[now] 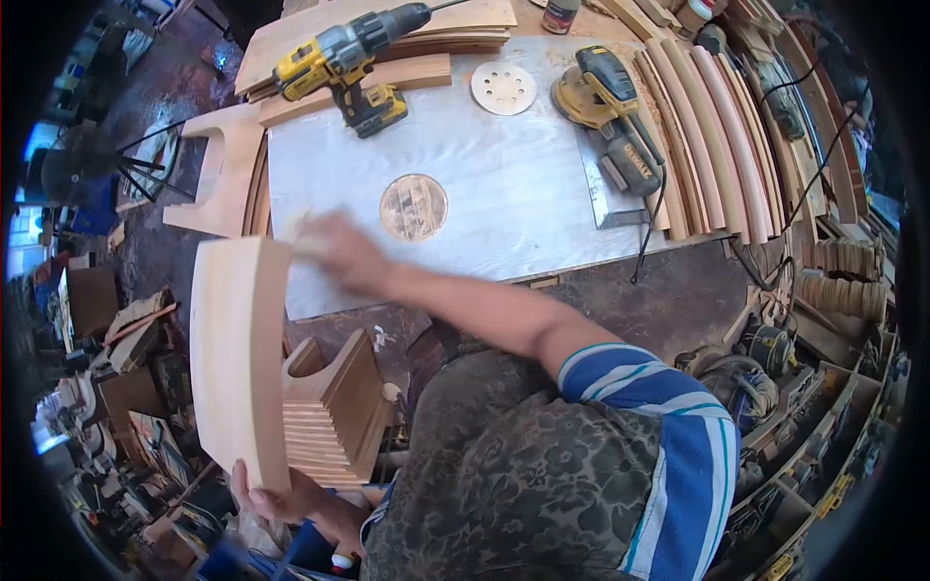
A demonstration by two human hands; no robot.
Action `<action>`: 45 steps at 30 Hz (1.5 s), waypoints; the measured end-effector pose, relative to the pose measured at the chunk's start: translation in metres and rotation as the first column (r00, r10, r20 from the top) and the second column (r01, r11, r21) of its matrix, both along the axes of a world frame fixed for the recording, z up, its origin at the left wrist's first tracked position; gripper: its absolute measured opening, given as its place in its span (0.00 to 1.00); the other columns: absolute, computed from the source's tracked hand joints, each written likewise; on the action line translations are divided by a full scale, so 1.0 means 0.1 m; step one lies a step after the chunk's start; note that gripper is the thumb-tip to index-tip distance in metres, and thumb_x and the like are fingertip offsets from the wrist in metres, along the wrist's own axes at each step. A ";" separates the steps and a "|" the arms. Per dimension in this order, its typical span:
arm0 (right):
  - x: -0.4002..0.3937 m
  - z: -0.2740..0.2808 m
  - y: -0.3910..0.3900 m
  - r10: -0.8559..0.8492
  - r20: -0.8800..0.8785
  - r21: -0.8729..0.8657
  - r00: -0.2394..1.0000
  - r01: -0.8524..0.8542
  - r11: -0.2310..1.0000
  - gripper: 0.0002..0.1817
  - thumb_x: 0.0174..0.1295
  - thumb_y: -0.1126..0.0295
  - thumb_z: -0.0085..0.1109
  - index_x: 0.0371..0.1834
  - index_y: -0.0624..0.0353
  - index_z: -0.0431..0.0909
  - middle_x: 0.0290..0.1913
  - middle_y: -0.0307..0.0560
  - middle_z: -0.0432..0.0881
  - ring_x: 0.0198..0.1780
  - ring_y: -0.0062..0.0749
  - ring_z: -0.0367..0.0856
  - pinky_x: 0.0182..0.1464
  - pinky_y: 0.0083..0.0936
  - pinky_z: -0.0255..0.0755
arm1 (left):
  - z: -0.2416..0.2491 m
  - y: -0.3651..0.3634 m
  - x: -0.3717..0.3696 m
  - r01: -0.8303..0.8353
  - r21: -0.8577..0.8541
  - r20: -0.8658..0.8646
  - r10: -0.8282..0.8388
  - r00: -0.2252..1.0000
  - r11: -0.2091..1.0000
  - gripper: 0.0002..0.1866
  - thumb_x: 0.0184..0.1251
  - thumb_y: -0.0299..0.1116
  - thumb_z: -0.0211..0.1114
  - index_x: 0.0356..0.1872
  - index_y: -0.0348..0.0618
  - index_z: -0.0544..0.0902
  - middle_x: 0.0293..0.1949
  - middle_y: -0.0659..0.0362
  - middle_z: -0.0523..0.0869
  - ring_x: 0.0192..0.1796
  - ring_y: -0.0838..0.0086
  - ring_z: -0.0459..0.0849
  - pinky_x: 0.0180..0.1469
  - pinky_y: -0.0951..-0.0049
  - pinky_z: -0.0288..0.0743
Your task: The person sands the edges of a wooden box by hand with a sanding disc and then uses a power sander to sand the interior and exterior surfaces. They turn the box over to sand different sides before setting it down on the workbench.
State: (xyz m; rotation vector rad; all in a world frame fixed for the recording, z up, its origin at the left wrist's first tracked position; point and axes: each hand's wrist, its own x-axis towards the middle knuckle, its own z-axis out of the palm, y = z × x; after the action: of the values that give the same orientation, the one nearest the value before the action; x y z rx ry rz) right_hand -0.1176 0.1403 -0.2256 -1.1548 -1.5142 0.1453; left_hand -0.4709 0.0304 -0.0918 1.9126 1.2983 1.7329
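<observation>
One pale wooden piece is extending beside the near-left corner of the worktop; my left hand is clamping its lower end. My right hand is blurring near its top, grip impossible to tell; handling it is seemingly calling for steady support below.

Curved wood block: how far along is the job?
The wood block looks already cut to shape, its faces fairly smooth. The left hand grips its lower end; the blurred right hand is by its top. Possibly remaining: final smoothing, with the sander sitting untouched. Whether the stacked pieces need work, I can't tell.
</observation>
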 end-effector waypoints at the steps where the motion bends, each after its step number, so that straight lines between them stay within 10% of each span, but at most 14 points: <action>1: 0.29 -0.06 -0.04 -0.148 0.071 -0.061 0.986 0.153 0.986 0.28 0.58 0.76 0.62 0.63 0.42 0.86 0.61 0.55 0.82 0.63 0.56 0.78 0.67 0.50 0.72 | -0.02 0.04 0.00 -0.052 0.166 -0.245 0.093 0.965 0.985 0.31 0.80 0.54 0.51 0.63 0.32 0.77 0.58 0.42 0.81 0.60 0.53 0.82 0.62 0.51 0.78; 4: 1.23 -0.25 -0.04 -0.424 0.269 -0.118 0.865 0.466 0.877 0.30 0.55 0.78 0.64 0.62 0.38 0.88 0.63 0.51 0.82 0.62 0.52 0.77 0.63 0.45 0.77 | -0.23 0.21 -0.01 0.234 0.065 -0.339 -0.199 0.920 0.970 0.25 0.86 0.42 0.57 0.75 0.45 0.66 0.56 0.43 0.83 0.52 0.49 0.87 0.53 0.52 0.85; 6: 1.71 -0.25 -0.03 -0.387 0.265 -0.226 0.883 0.447 0.866 0.22 0.59 0.75 0.65 0.56 0.42 0.91 0.54 0.48 0.86 0.56 0.48 0.82 0.59 0.40 0.80 | -0.05 0.13 0.72 0.252 -0.184 0.115 -0.234 0.965 0.950 0.34 0.78 0.58 0.61 0.50 0.25 0.83 0.51 0.46 0.85 0.53 0.57 0.85 0.62 0.56 0.78; 13: 2.86 0.25 -0.63 -0.244 0.160 -0.595 0.957 0.291 0.750 0.20 0.68 0.67 0.65 0.62 0.53 0.86 0.61 0.54 0.88 0.63 0.57 0.83 0.64 0.43 0.78 | -0.06 0.05 1.50 0.529 -0.291 -0.006 -0.555 0.832 0.797 0.31 0.70 0.59 0.69 0.45 0.34 0.88 0.46 0.45 0.88 0.54 0.53 0.84 0.66 0.49 0.71; 18: 3.34 0.53 -0.87 -0.642 0.361 -0.324 0.677 0.736 0.594 0.37 0.65 0.60 0.67 0.80 0.44 0.69 0.76 0.63 0.70 0.72 0.67 0.74 0.69 0.52 0.76 | -0.38 -0.08 2.06 0.691 -0.276 -0.048 -0.727 0.685 0.669 0.27 0.67 0.57 0.69 0.42 0.37 0.89 0.44 0.40 0.90 0.56 0.46 0.86 0.76 0.41 0.59; 22: 3.64 1.11 -1.33 -0.553 0.678 -0.201 0.484 0.846 0.495 0.41 0.66 0.56 0.68 0.83 0.43 0.65 0.78 0.65 0.69 0.78 0.67 0.68 0.75 0.52 0.72 | -0.73 -0.16 2.64 0.773 -0.192 -0.010 -0.789 0.614 0.605 0.30 0.64 0.54 0.68 0.53 0.34 0.86 0.51 0.35 0.87 0.61 0.42 0.84 0.78 0.38 0.57; 24: 3.84 1.13 -1.46 -0.277 0.827 -0.440 0.489 0.870 0.221 0.46 0.63 0.50 0.69 0.85 0.40 0.60 0.76 0.70 0.70 0.76 0.68 0.72 0.73 0.54 0.74 | -1.00 -0.21 2.80 0.760 -0.222 -0.030 -0.784 0.620 0.610 0.34 0.63 0.53 0.68 0.59 0.32 0.82 0.55 0.33 0.85 0.64 0.40 0.82 0.80 0.37 0.53; 36: 4.25 1.36 -1.64 -0.375 0.511 -0.753 0.774 0.613 0.238 0.49 0.51 0.59 0.77 0.80 0.45 0.66 0.61 0.65 0.84 0.60 0.54 0.87 0.67 0.46 0.81 | -1.63 -0.22 2.77 0.569 -0.475 -0.399 -0.740 0.541 0.672 0.55 0.64 0.55 0.66 0.81 0.23 0.55 0.73 0.30 0.71 0.78 0.37 0.66 0.85 0.38 0.37; 38: 4.40 1.40 -1.79 -0.421 0.578 -0.518 0.699 0.713 0.473 0.49 0.46 0.58 0.75 0.79 0.46 0.71 0.65 0.62 0.82 0.65 0.54 0.84 0.67 0.43 0.79 | -1.66 -0.20 2.90 0.592 -0.463 -0.367 -0.751 0.549 0.659 0.56 0.66 0.57 0.66 0.82 0.23 0.53 0.73 0.29 0.71 0.78 0.36 0.66 0.85 0.38 0.37; 45: 3.23 2.68 -2.46 -0.300 0.454 -0.603 0.839 0.537 0.590 0.46 0.44 0.63 0.74 0.74 0.53 0.72 0.64 0.61 0.82 0.63 0.54 0.85 0.68 0.41 0.77 | -1.50 -0.13 2.89 0.612 -0.525 -0.444 -0.804 0.395 0.591 0.57 0.69 0.60 0.66 0.82 0.22 0.53 0.75 0.27 0.70 0.79 0.35 0.66 0.85 0.39 0.41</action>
State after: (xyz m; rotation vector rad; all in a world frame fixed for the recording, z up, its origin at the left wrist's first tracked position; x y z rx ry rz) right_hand 0.2053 -0.1057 0.0419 -2.2522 -1.4171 0.2474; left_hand -0.1819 0.0170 -0.2416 2.4403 0.5611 0.3942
